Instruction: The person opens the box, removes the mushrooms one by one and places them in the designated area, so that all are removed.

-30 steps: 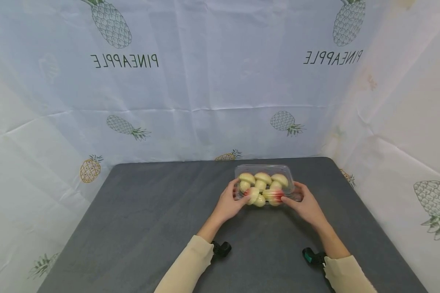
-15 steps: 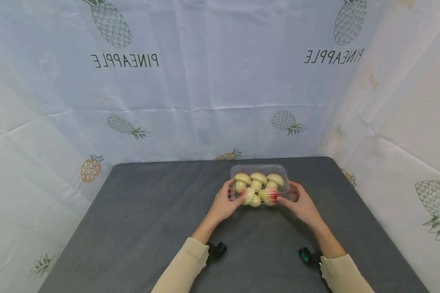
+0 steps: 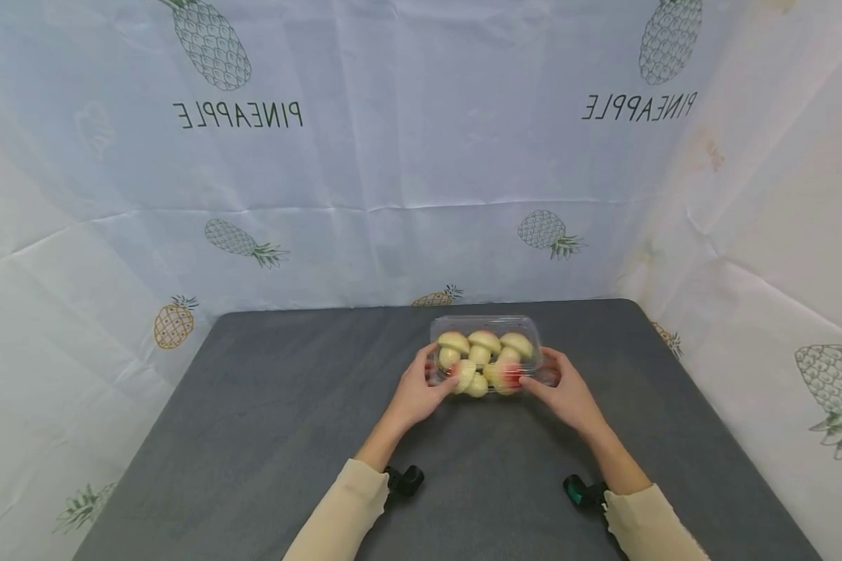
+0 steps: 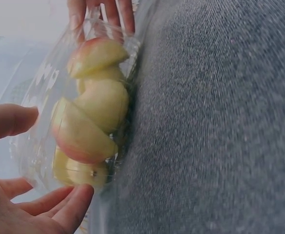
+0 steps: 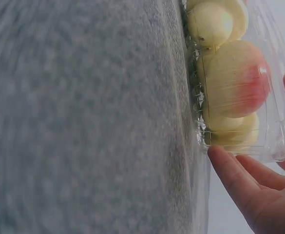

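A clear plastic clamshell box [image 3: 486, 322] stands toward the back of the table, right of centre. It holds several cream mushroom-shaped pieces [image 3: 484, 343] with pink-red blush on their caps. My left hand [image 3: 415, 393] grips the left end of the box, thumb on the near side. At the opposite end, my right hand [image 3: 567, 393] grips it in the same way. In the left wrist view, the fingertips of the left hand [image 4: 45, 209] lie against the low end wall. In the right wrist view, the fingers of the right hand [image 5: 259, 187] touch the box near its bottom edge.
The dark grey cloth-covered table [image 3: 288, 413] extends around the box. A white pineapple-print curtain [image 3: 393, 156] hangs along the back edge and both sides. Black wrist cameras [image 3: 405, 481] sit below the cream sleeves [image 3: 344, 510].
Both hands have moved the clear box a short way left across the table, keeping their grip on its ends. The mushroom-shaped pieces travelled along inside it.
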A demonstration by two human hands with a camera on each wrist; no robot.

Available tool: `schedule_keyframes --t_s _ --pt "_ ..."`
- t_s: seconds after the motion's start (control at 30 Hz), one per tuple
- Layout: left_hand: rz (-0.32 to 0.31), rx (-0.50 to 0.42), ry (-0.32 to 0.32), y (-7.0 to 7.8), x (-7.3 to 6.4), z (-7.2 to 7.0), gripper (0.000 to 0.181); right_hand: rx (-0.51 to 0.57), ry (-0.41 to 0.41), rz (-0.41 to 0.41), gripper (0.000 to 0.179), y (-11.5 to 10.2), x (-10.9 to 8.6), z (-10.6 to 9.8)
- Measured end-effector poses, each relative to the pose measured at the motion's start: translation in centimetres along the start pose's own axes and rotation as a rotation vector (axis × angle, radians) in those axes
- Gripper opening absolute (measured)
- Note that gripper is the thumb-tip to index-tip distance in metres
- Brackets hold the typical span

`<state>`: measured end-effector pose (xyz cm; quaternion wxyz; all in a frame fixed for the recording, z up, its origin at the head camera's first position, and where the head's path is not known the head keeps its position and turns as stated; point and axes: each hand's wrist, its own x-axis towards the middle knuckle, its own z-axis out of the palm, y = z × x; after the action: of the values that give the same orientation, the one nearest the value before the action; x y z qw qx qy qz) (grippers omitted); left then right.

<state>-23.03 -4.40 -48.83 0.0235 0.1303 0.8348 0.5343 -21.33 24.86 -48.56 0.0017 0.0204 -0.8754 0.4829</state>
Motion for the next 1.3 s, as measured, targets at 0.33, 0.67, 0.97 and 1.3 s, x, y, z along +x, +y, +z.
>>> schedule_keyframes --t_s 0.33,0.67,0.97,1.3 --pt "-0.027 0.007 0.012 -0.3 -0.6 -0.9 0.078 0.017 -0.016 0.0 0.089 -0.5 0.2 1.0" --pt "-0.017 0.034 0.034 -0.7 -1.0 -1.8 0.078 0.012 -0.012 -0.01 0.089 -1.1 0.2 1.8" --pt "-0.015 0.053 0.056 -1.0 -1.5 -2.6 0.078 0.006 -0.007 -0.009 0.088 -1.6 0.3 2.7" --pt "-0.013 0.063 0.055 -1.4 -1.8 -3.5 0.078 0.022 -0.014 -0.017 0.085 -1.9 0.4 3.3"
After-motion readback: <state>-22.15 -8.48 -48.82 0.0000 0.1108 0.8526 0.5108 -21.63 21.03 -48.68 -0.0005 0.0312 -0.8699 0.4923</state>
